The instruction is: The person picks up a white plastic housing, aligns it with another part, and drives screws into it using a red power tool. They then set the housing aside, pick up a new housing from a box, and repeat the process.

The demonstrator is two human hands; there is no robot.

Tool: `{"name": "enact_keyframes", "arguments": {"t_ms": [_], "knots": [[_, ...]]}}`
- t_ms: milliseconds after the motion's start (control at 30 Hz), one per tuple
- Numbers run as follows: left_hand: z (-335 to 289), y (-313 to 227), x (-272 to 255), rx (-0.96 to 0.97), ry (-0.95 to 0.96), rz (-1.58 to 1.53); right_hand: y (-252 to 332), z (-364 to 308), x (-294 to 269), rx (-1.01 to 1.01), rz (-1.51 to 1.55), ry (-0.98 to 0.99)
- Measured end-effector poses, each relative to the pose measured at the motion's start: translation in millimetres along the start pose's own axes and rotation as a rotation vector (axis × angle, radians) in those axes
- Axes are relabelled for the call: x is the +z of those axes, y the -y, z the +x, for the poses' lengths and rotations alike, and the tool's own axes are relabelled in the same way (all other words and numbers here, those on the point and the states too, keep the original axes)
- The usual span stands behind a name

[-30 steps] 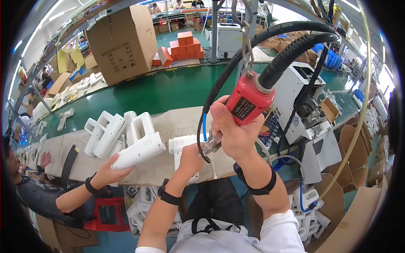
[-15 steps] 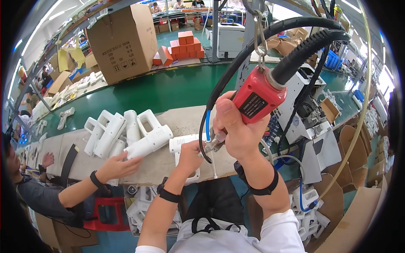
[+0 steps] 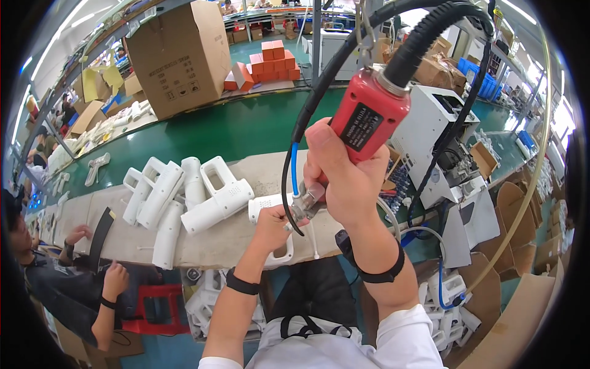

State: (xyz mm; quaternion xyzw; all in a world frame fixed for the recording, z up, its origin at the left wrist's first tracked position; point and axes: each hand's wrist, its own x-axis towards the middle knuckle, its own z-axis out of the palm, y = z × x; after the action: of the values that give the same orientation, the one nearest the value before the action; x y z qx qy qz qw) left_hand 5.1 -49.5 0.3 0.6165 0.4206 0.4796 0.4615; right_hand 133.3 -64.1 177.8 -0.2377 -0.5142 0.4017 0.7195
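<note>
My right hand (image 3: pixel 351 184) is wrapped round a red electric screwdriver (image 3: pixel 376 114), which hangs from a chain and tilts down to the left. A clear nozzle with metal fittings (image 3: pixel 307 202) and a blue air hose (image 3: pixel 294 169) are at its lower end. My left hand (image 3: pixel 270 229) is closed on a white gun-shaped plastic housing (image 3: pixel 265 203), right beside the nozzle. My fingers and the nozzle hide much of that housing; its looped handle (image 3: pixel 284 253) shows toward me. The screwdriver's tip is hidden behind my left fingers.
More white housings (image 3: pixel 216 206) lie on the cardboard-covered bench (image 3: pixel 138 246) to the left. A co-worker (image 3: pixel 67 289) sits at far left. Boxes of white parts (image 3: pixel 212 307) stand below the bench. A grey machine (image 3: pixel 430 135) is at right; a thick black cable (image 3: pixel 424 43) arches overhead.
The co-worker's hand has let go of a white housing and drawn back left. My right hand and the screwdriver have shifted slightly left. My left hand stays beside the nozzle.
</note>
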Motion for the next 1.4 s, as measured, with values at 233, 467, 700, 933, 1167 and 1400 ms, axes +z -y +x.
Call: {"name": "enact_keyframes", "arguments": {"t_ms": [233, 467, 700, 933, 1167, 1400], "knots": [[-3, 5, -18, -0.159, -0.152, 0.331, -32, 7, 8, 0.081, 0.014, -0.016], [-28, 13, -47, -0.320, -0.237, 0.061, -58, 15, 13, 0.084, -0.056, -0.010], [-26, 12, -36, -0.202, -0.225, 0.331, -63, 13, 24, 0.128, -0.093, -0.016], [-13, 36, -28, -0.118, -0.185, 0.425, -52, 2, 33, 0.111, -0.076, 0.010], [-14, 31, -24, -0.132, -0.187, 0.144, -46, 1, 33, 0.084, -0.053, 0.015], [-33, 24, -44, -0.315, -0.171, 0.149, -69, 8, 14, 0.089, 0.054, 0.168]]}}
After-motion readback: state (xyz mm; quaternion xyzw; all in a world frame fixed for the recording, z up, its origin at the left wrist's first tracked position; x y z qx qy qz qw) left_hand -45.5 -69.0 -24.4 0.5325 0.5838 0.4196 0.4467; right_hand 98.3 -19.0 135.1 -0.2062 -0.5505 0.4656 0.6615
